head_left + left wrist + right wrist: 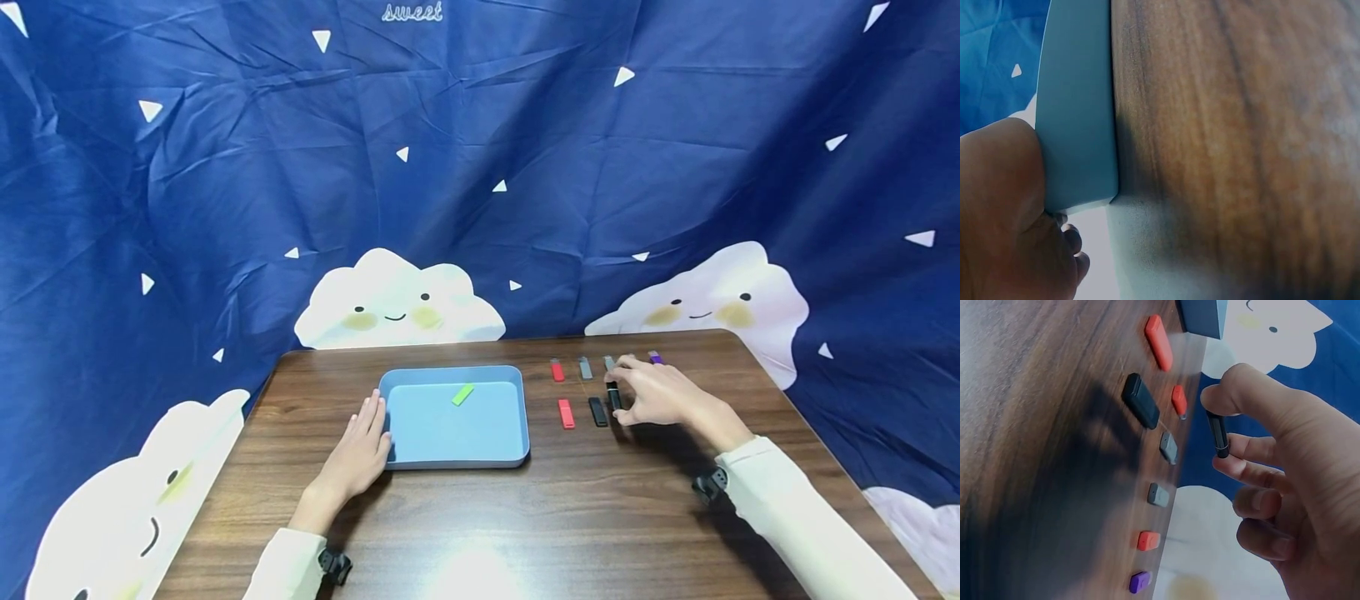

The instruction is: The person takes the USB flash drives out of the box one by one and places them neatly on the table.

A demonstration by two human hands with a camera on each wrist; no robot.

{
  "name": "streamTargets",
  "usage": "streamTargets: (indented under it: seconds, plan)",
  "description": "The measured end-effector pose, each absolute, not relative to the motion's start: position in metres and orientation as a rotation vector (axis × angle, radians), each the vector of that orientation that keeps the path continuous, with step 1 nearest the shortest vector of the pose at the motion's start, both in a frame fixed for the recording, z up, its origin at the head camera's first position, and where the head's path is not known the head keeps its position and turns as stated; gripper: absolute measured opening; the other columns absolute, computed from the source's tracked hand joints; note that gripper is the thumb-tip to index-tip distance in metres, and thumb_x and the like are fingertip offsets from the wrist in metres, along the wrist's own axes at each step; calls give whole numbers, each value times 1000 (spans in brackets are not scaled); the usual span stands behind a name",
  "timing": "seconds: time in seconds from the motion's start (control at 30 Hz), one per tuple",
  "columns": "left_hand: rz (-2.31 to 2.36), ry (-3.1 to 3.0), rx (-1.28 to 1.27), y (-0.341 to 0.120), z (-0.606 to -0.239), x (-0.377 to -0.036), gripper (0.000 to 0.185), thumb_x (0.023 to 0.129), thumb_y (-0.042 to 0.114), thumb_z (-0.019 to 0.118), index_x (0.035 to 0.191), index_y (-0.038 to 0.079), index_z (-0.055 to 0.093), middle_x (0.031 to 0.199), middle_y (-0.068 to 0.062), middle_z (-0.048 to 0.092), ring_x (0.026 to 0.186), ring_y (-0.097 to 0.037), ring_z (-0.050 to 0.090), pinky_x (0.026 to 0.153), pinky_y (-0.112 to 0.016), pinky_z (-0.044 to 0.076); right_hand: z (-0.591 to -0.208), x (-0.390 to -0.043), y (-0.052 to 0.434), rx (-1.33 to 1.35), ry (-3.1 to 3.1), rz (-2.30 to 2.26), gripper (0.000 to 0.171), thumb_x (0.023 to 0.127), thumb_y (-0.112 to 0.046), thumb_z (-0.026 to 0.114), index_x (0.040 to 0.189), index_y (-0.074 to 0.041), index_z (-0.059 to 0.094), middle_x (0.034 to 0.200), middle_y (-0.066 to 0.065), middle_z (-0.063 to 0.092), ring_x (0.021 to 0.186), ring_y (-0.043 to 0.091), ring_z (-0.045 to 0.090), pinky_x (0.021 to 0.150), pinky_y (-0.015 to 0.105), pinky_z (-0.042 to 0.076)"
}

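Note:
My right hand (651, 393) pinches a slim black USB stick (1218, 434) between thumb and fingertips. In the right wrist view the stick hangs off the wooden surface, the remaining fingers curled loosely below it. My left hand (360, 446) lies along the left side of a shallow blue tray (453, 463), its fingers straight against the rim. The left wrist view shows the thumb side of that hand at the tray's outer wall (1079, 106). A bright green USB stick (462, 394) lies inside the tray.
Left of my right hand lie a black stick (597, 412) and a red stick (566, 413). Behind them are a small red stick (557, 370), two grey ones (1169, 448), another red one (1149, 540) and a purple one (1140, 582). A blue curtain (480, 167) hangs behind the table.

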State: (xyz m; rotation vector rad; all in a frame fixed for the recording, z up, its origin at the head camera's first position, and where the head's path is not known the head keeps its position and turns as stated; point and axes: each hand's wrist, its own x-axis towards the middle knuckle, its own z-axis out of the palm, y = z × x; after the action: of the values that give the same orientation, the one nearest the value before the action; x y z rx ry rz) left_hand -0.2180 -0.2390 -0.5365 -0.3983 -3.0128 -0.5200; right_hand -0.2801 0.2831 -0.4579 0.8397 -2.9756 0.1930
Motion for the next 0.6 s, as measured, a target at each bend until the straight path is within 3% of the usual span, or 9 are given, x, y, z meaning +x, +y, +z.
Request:
streamTargets:
  seconds: [0.6]
  plan:
    - [-575,-3000,-394,-239,-534,-215,64,111,20,42,163,-13,25,176,-27,15,162,-48,21,131,-66,22,-474,-287,299,813,-3037,225,58,76,-35,87,128,-12,75,128,8,66,83,20,69,61,46,58]
